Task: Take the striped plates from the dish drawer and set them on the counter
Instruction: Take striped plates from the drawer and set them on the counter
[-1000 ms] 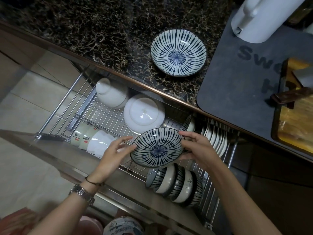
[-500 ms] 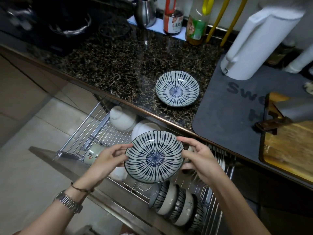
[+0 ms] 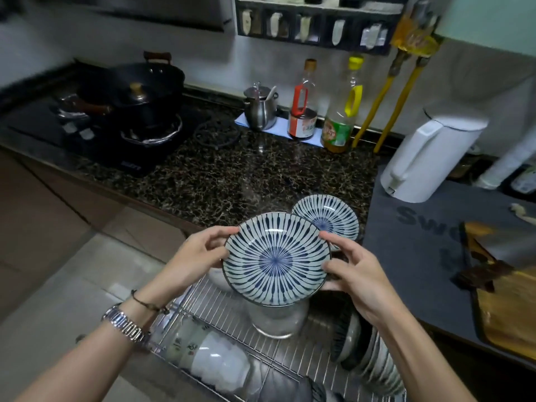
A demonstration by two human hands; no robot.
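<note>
Both hands share one grip: my left hand [image 3: 200, 252] pinches the left rim of the striped plate [image 3: 277, 258] and my right hand [image 3: 352, 268] takes the right rim, fingertips curled over the edge and thumbs underneath as far as I can tell. I hold it by opposite edges, face up and tipped a little toward me, because the glaze looks slick and a two-sided hold keeps it from swinging.

It hangs in the air over the open dish drawer [image 3: 261, 338], above an upturned white bowl [image 3: 275, 317], just short of the bench [image 3: 232, 175] edge. A second striped plate [image 3: 329, 217] already lies flat on the dark marbled bench, its near rim hidden behind the one I carry. I judge this to be mid-carry, with the setting down not yet done.

Open room lies left of the resting plate, a broad bare stretch of stone reaching back toward the bottles [image 3: 319, 111] and the steel pot [image 3: 259, 110]. To the right the grey mat [image 3: 420, 242] begins close beside that plate, with the white kettle [image 3: 429, 161] on it, so that side is tighter. I would need to lift clear of the bench lip before moving forward, and keep my right knuckles off the plate already there.
</note>
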